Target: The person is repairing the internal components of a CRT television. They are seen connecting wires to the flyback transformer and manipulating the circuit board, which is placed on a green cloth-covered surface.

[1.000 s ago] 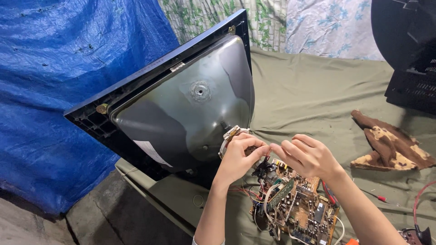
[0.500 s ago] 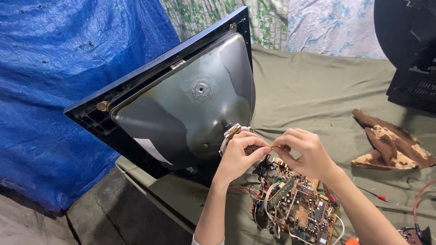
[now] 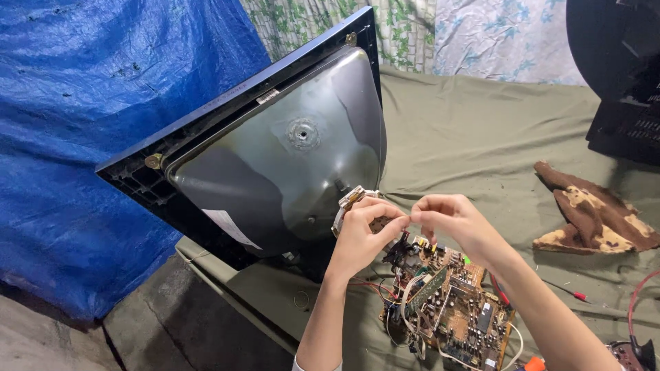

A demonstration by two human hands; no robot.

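Since 1.0 s earlier, the right hand (image 3: 450,220) is recorded as raised off the circuit board (image 3: 450,309) and brought against the left hand (image 3: 361,237); the picture tube (image 3: 289,158) is unmoved.

Item 1: small neck board (image 3: 375,223) at the rear of the picture tube, centre of the frame. It is pinched between the left hand's closed thumb and fingers. The right hand's thumb and forefinger are pressed together on something thin at the meeting point; what it is cannot be told. The item is judged light, stiff and fragile, best taken by its edges and not by its wires.

Item 2: picture tube in a black front frame (image 3: 227,117), tilted, centre left. It is judged heavy, glassy and breakable, the narrow neck weakest; hold is best taken at the frame.

Item 3: circuit board, lower centre, crowded with parts and loose wires, lying on the green cloth (image 3: 495,130). Snagging of the wires is judged likely.

Item 4: brown rag (image 3: 591,213), right. Item 5: red-handled tool (image 3: 570,294), lower right.

Edges and room: blue tarpaulin (image 3: 82,137) close at left, counter edge at lower left, dark casing (image 3: 619,62) at upper right. Open cloth is noted at upper centre and centre right.
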